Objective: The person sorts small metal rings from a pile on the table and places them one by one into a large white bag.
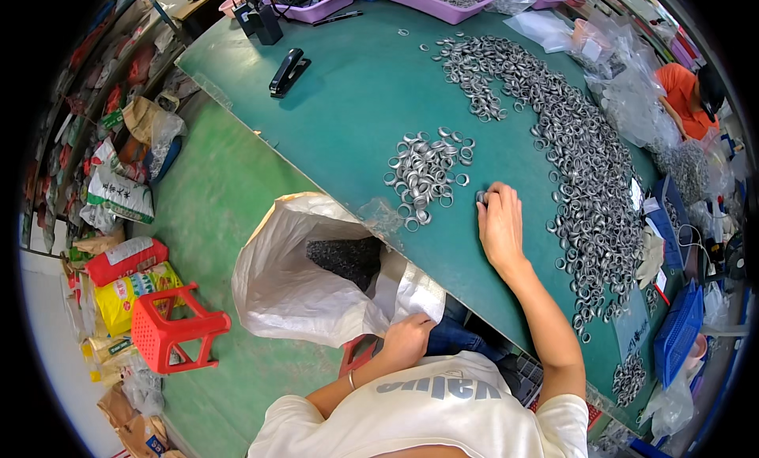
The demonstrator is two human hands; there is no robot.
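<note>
My right hand (500,225) rests on the green table (332,118), its fingers curled down over a small grey metal ring (480,196). Just left of it lies a small heap of metal rings (427,169). A far larger spread of rings (585,165) curves along the right part of the table. Below the table's edge, my left hand (407,341) is closed on the rim of a large white woven sack (277,284). The sack gapes toward the table, and dark grey small pieces (344,256) show inside it.
A black stapler (289,72) stands on the table at the upper left. Purple trays (447,7) line the far edge. Blue baskets (680,331) stand at the right. A red stool (175,327) and filled bags (130,296) are on the left floor. Another person (688,102) works at the far right.
</note>
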